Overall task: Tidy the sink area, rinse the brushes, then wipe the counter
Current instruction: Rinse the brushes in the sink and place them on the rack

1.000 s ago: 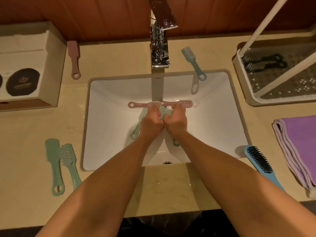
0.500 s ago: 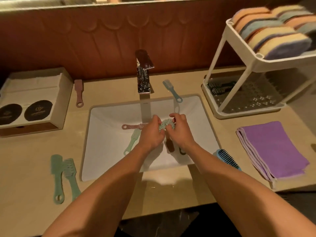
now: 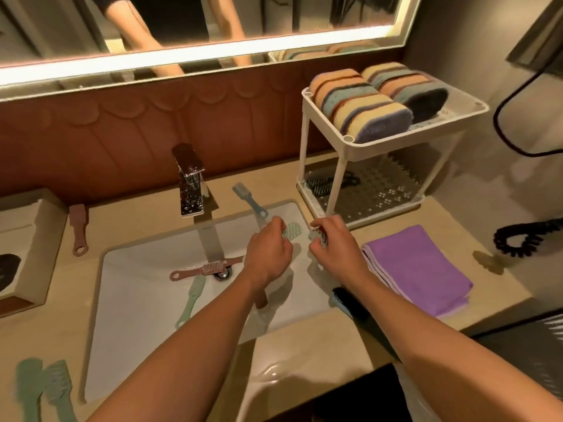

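Mint brush is in the left hand. The fingers are curled round it and the bristle head sticks out to the right of the knuckles. Teal brush is in the right hand, pinched at the fingertips; only its head shows. Both hands are over the far right corner of the sink, near each other but apart, and the two brushes do not touch.

Head view, inside the sink:
- Pink brush lies flat by the drain, ring end to the left.
- Pale green brush lies just near of it, handle pointing near left.

Head view, on the desk:
- Faucet stands at the far edge of the sink.
- Blue brush lies right of the faucet, ring end at the sink rim.
- Brown-pink brush lies far left, beside a box.
- Two green brushes lie side by side at near left.
- Black-bristled brush sits at the right rim of the sink, partly hidden by the right forearm.
- Purple cloth lies folded right of the sink.
- White rack stands far right, with striped sponges on the top shelf and dark brushes on the lower tray.

Mirror runs above the back wall.
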Available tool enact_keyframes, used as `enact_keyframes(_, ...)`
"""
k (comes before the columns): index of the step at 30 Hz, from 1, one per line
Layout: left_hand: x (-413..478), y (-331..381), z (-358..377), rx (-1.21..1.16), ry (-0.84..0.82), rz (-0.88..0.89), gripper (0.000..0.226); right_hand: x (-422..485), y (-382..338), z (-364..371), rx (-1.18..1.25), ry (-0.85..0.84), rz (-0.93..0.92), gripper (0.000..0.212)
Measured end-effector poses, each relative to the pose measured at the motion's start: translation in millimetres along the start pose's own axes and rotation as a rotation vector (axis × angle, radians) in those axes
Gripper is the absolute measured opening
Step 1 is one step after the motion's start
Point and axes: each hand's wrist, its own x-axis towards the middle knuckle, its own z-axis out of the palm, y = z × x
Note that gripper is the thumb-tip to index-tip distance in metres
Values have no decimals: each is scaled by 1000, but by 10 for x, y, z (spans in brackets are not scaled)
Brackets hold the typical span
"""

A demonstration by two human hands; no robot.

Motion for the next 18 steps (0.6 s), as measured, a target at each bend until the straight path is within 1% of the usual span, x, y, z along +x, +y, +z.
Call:
enact_keyframes(5, 196, 168, 46, 25, -4, 84, 9, 65, 258, -235, -46, 55, 60, 32)
enact_keyframes(9, 382, 313, 103, 65, 19, 134, 6, 185, 377, -327, -107, 97, 41, 29)
enact_keyframes(13, 539, 363, 135, 122, 33, 179, 6, 382, 448, -340, -250, 138, 26, 16)
enact_keyframes(14, 565, 378, 140, 127, 31, 175, 7, 429, 452, -343, -277, 125, 30, 13)
enact_keyframes(16, 623, 413, 172, 142, 33, 150, 9, 557, 463, -354, -338, 102, 43, 16)
enact_keyframes(18, 660, 436, 222, 151, 53, 123, 11, 687, 451, -366, -410, -1, 78, 19)
